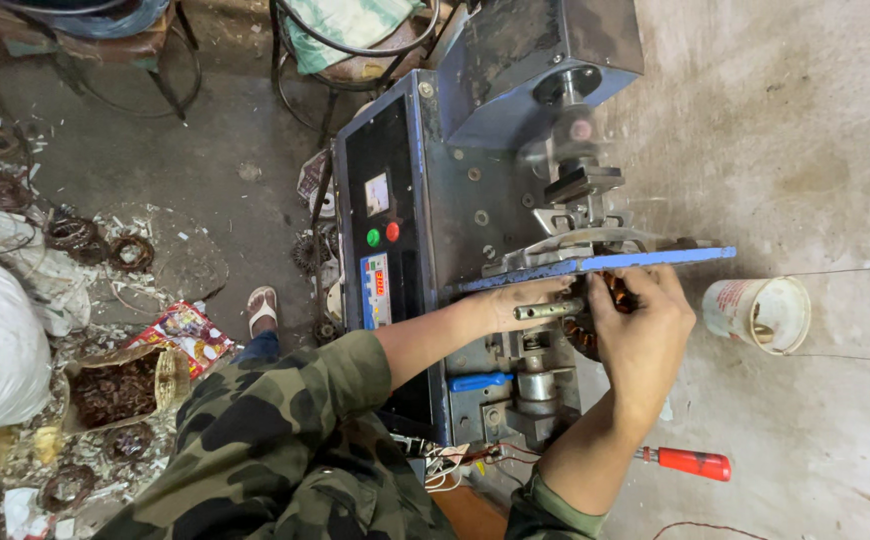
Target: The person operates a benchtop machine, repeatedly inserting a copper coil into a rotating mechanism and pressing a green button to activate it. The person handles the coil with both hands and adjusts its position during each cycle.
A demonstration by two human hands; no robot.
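Both hands are working at the front of the blue winding machine (475, 200). My right hand (645, 335) is closing its grip around the wound stator (605, 310), a round metal core with copper coils, which is sitting just under the blue flat plate (595, 263) of the machine. My left hand (520, 300) is lying beside it with the fingers stretched out, touching the short steel shaft (547, 311); it is not really gripping, I think, but the view there is a bit dark, so I am not fully sure.

I am judging the stator as heavy and stiff, because it is a steel core. The copper wire on it is thin and fragile, and it can scratch easily. So the best place to hold it is the outer iron rim, not the coils.

A white cup (760, 312) is standing on the concrete floor (815, 130) near the right hand, and a red-handled screwdriver (690, 462) is lying lower on the floor. A bag of old windings (115, 390) is resting at the left.
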